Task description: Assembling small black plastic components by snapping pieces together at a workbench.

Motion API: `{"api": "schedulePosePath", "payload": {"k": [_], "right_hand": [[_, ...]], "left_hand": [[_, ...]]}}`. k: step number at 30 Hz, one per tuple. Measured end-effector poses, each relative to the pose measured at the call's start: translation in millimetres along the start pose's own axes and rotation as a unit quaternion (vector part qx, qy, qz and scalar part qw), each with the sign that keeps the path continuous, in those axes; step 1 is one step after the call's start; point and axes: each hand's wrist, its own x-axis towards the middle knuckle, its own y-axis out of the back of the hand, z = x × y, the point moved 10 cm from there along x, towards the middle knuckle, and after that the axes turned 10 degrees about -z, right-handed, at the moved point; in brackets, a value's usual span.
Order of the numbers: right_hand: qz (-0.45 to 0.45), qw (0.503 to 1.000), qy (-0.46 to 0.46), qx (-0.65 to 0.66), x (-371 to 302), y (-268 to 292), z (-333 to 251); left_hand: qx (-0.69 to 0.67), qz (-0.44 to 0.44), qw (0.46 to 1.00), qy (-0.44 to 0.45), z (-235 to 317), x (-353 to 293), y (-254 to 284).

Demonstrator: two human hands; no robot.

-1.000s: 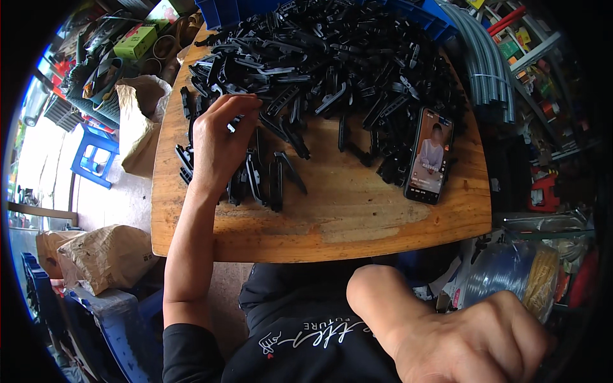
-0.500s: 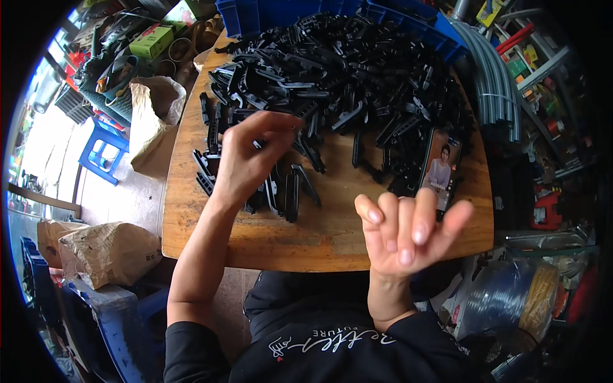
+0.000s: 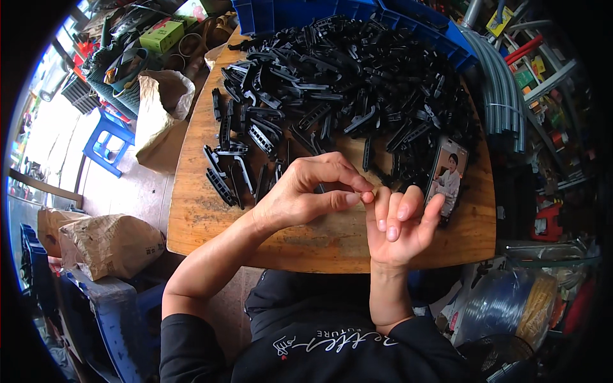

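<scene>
Over the near part of the wooden table, my left hand (image 3: 319,188) pinches the tip of my right hand's little finger between thumb and forefinger. Whether anything small lies in that pinch I cannot make out. Palm up, my right hand (image 3: 402,233) has its fingers half curled and apart, with nothing in the palm. Beyond both hands spreads a large heap of black plastic parts (image 3: 345,76), long and narrow with ribbed sides. Several loose ones, such as a ribbed black strip (image 3: 220,185), lie left of my left hand. A lit phone (image 3: 450,172) leans just beyond my right hand.
Blue plastic crates (image 3: 306,16) stand at the table's far edge. The wooden table (image 3: 211,236) has a curved front edge close to my body. A blue stool (image 3: 108,143) and paper bags (image 3: 115,246) are to the left. Grey tubing (image 3: 501,96) hangs at right.
My left hand has come right and nearer, from above the loose parts to my right hand's little finger. My right hand has shifted slightly left, and the view has shifted a little.
</scene>
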Motion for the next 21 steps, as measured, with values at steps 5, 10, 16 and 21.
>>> {"api": "schedulePosePath", "payload": {"k": [5, 10, 16, 21], "right_hand": [[0.011, 1.000, 0.011, -0.015, -1, -2, 3], [-0.036, 0.955, 0.090, -0.279, -4, -21, -15], [-0.090, 0.890, 0.112, -0.432, -5, -40, -19], [-0.115, 0.818, 0.097, -0.555, -3, -53, -15]], "left_hand": [[0.010, 0.033, 0.999, -0.014, -1, -4, 2], [-0.162, 0.092, 0.981, 0.062, -26, -10, 1], [-0.244, 0.078, 0.956, 0.140, -31, -11, -4], [-0.242, 0.075, 0.958, 0.137, -41, -14, 1]]}}
